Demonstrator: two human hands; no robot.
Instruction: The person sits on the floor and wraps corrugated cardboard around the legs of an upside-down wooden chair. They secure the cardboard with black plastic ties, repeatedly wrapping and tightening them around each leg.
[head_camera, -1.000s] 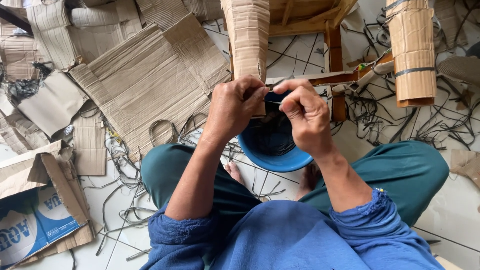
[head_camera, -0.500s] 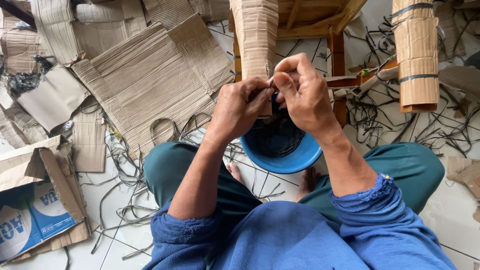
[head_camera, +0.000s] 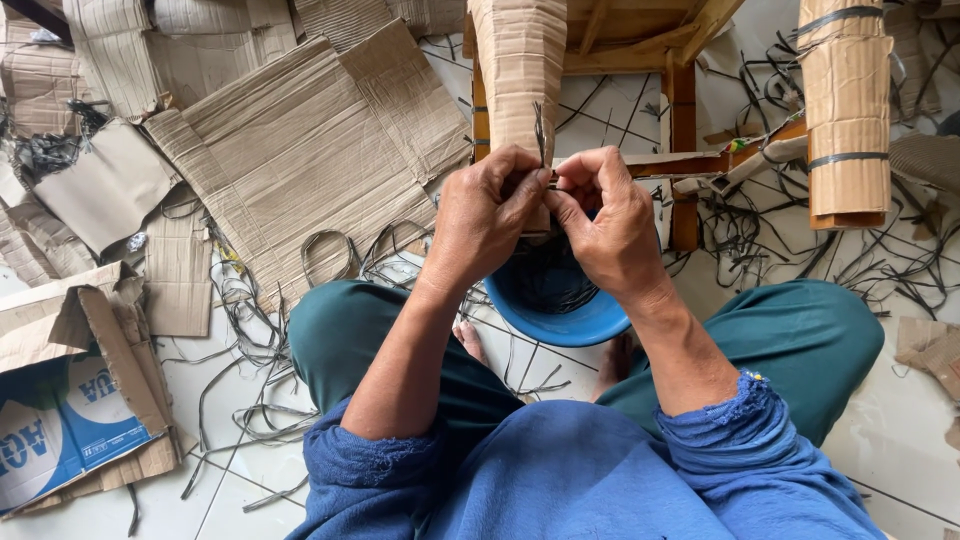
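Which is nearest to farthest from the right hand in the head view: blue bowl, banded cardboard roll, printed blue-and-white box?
1. Blue bowl: right beneath the right hand, between the knees.
2. Banded cardboard roll: upper right, beyond the wooden frame.
3. Printed blue-and-white box: far lower left, on the floor.

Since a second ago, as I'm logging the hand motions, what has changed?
Both hands, left hand and right hand, rose from the blue bowl toward the cardboard roll, still pinching a thin dark strip that now sticks up. Bowl, stool and flat cardboard stayed.
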